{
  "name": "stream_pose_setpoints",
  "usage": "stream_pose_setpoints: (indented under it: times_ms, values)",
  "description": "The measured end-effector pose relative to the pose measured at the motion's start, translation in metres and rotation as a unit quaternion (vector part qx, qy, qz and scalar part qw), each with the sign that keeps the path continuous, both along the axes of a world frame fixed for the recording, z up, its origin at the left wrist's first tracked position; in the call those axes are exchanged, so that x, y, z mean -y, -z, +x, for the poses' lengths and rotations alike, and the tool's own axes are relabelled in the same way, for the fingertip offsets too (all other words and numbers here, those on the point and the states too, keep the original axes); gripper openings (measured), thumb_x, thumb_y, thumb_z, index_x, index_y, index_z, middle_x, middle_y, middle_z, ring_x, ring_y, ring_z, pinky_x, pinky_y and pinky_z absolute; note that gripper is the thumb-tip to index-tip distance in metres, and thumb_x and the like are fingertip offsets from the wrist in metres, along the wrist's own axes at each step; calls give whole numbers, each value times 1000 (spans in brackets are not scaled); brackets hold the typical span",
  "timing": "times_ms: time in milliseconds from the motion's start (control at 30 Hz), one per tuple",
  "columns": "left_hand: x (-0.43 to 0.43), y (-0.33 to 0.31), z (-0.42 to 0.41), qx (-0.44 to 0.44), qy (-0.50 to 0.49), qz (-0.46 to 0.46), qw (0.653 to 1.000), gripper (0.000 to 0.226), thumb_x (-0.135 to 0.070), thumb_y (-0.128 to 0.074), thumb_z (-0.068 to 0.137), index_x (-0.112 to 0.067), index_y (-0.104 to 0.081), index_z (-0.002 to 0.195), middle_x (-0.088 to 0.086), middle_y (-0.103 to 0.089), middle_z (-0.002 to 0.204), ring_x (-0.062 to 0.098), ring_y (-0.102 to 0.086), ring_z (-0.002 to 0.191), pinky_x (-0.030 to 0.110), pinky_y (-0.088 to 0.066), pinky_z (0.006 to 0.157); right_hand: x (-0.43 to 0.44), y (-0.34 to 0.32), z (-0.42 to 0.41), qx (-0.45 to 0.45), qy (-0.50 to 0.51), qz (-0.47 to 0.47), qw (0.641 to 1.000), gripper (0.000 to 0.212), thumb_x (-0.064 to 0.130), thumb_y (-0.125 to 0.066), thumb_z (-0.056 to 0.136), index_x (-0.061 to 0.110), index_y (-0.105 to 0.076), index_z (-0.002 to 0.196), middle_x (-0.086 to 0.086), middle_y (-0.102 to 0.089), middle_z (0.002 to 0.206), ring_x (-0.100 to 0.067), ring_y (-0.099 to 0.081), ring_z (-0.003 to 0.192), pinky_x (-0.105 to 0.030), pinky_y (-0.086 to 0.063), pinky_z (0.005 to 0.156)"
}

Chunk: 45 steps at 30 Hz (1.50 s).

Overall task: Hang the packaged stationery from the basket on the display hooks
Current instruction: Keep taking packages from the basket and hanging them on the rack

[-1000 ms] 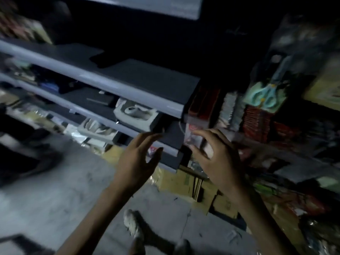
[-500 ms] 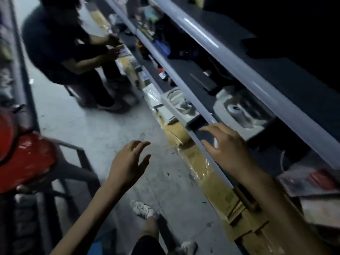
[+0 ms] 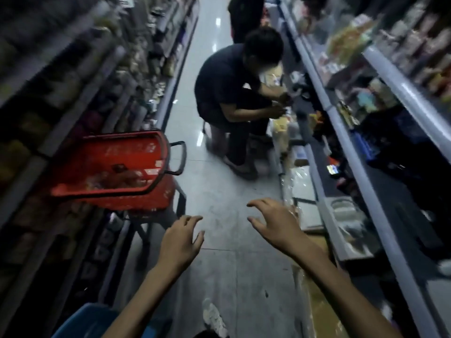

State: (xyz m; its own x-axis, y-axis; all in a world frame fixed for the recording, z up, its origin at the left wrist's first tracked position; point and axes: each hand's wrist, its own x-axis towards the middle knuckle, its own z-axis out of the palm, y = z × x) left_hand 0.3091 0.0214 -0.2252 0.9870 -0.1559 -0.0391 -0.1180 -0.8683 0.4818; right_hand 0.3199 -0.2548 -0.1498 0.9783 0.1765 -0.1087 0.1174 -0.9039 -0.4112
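Observation:
A red plastic basket [image 3: 136, 152] with a black handle stands raised on a dark stand at the left of the aisle. Blurred packaged items [image 3: 117, 178] lie in its bottom. My left hand [image 3: 181, 241] hovers below and to the right of the basket, fingers spread, holding nothing. To its right, over the floor, my right hand [image 3: 275, 223] has its fingers apart and is empty too. No display hooks can be made out in this blurred view.
A person in dark clothes [image 3: 234, 93] crouches mid-aisle, handling goods at the right shelves [image 3: 361, 181]. Stocked shelves [image 3: 80, 76] line the left side. Flat cardboard and plastic-wrapped packs [image 3: 302, 189] lie along the floor at the right. A blue container [image 3: 85, 320] sits bottom left.
The view has swung left, from the right shelves to down the aisle, bringing the red basket into sight. Both hands came away from the shelf edge, still empty.

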Motion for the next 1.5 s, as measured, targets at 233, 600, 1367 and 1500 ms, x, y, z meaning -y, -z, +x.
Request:
stream_pose_setpoints:
  times_ms: [233,600,1367,1500]
  values:
    - [-82,7,45,-40,-116,37,992,48,-34,-66,97,-16,-60,141,12,-68,124,39,-66,113,47,-52,93,-109,33,78,-71,-133,-7,988,39,44,-60,100,31,-57,136,6,-59,134,-18,-58,121,-32,-46,98]
    - [-148,57,173,-155,-145,155,965,75,-57,-49,102,-26,-22,165,8,-25,169,30,-17,158,57,-17,127,-194,66,191,-125,-264,-47,955,40,44,-57,101,30,-55,138,2,-59,135,-21,-60,120,-37,-48,97]
    - [-226,115,198,-167,-89,170,967,43,-49,-40,107,-32,-69,134,3,-67,132,28,-58,133,65,-34,118,-309,175,378,-17,-499,-193,845,40,41,-44,96,17,-66,73,-2,-67,72,-25,-60,68,-38,-42,75]
    - [-281,130,216,-156,-59,172,971,51,-53,-32,110,-27,-75,121,0,-71,118,25,-64,120,61,-33,118,-339,174,388,-99,-493,-263,823,32,42,-55,96,16,-73,101,-6,-74,102,-30,-67,99,-37,-45,88]
